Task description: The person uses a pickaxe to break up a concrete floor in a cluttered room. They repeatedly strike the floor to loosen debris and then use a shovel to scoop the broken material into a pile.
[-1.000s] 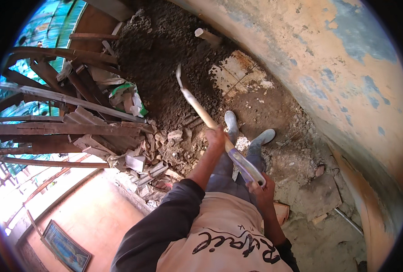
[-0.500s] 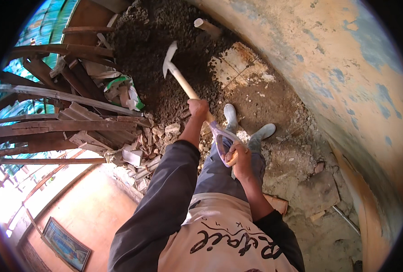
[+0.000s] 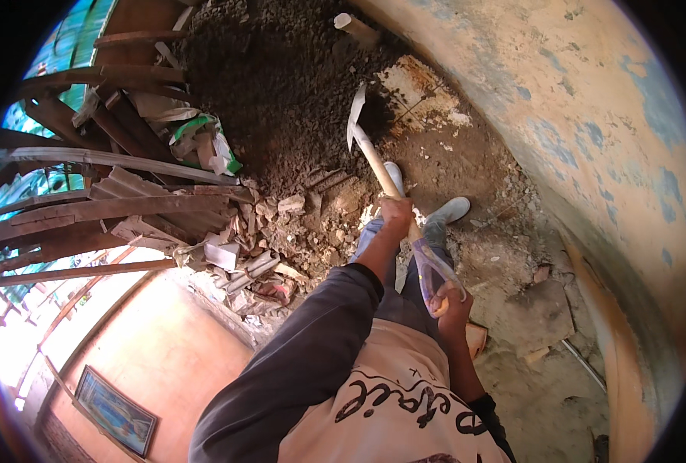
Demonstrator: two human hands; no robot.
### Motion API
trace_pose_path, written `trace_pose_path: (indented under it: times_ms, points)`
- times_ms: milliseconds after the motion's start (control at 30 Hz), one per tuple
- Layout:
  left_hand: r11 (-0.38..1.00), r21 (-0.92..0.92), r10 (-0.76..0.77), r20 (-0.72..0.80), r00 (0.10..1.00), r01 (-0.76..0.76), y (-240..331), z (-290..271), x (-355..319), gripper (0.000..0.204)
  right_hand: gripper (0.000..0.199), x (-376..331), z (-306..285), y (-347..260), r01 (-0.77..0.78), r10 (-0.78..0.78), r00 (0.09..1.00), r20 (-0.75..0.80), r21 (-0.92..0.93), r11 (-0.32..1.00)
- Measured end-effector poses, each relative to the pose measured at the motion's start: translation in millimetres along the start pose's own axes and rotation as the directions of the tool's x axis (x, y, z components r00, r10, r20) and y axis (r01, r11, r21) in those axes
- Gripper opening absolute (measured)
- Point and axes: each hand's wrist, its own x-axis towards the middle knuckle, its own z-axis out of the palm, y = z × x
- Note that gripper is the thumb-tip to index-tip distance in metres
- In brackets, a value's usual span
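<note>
A shovel (image 3: 375,163) with a pale wooden shaft and a purple-grey D-shaped handle slants across the middle of the view. My left hand (image 3: 396,214) is wrapped round the lower part of its shaft. At the top end, my right hand (image 3: 452,305) is closed on the D-handle's grip. The light metal blade (image 3: 356,116) is seen nearly edge-on, over the dark loose soil (image 3: 281,100) near its border with a patch of exposed tile. Whether the blade touches the ground I cannot tell.
Broken wooden beams (image 3: 111,216) and a white-green torn sack (image 3: 208,147) pile up at the left. Rubble (image 3: 273,255) lies beside my legs. A pipe stub (image 3: 354,29) stands near the peeling wall (image 3: 559,100). Dirty tiles (image 3: 420,89) show by the soil. A framed picture (image 3: 115,409) is at lower left.
Both my hands and the shovel have moved to the right and nearer to my body. The blade has shifted from over the dark soil toward the tiled patch.
</note>
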Motion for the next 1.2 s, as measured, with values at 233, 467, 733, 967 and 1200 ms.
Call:
trace_pose_path:
  times_ms: [233,467,733,967,1200]
  points:
    - [0.998,-0.035,0.037,-0.195,0.980,-0.045,63,-46,-39,0.049,0.034,15,12,2,0.047,-0.061,0.989,0.138,0.101,0.994]
    - [0.993,-0.034,0.094,-0.328,0.940,-0.111,168,-148,-47,0.038,0.032,71,89,-5,0.056,-0.082,0.946,0.315,0.090,0.994]
    - [0.804,0.592,0.075,-0.193,0.978,0.055,164,-112,-21,0.041,0.033,67,84,5,-0.304,0.219,0.949,0.228,0.468,0.830]
    - [0.944,0.327,0.024,-0.215,0.976,0.049,130,-63,-62,0.049,0.031,29,50,-5,-0.273,0.296,0.955,0.031,0.491,0.827]
    - [0.983,0.168,0.083,-0.082,0.993,-0.069,28,-19,-27,0.036,0.029,2,5,-25,-0.155,0.160,0.987,-0.016,0.171,0.973]
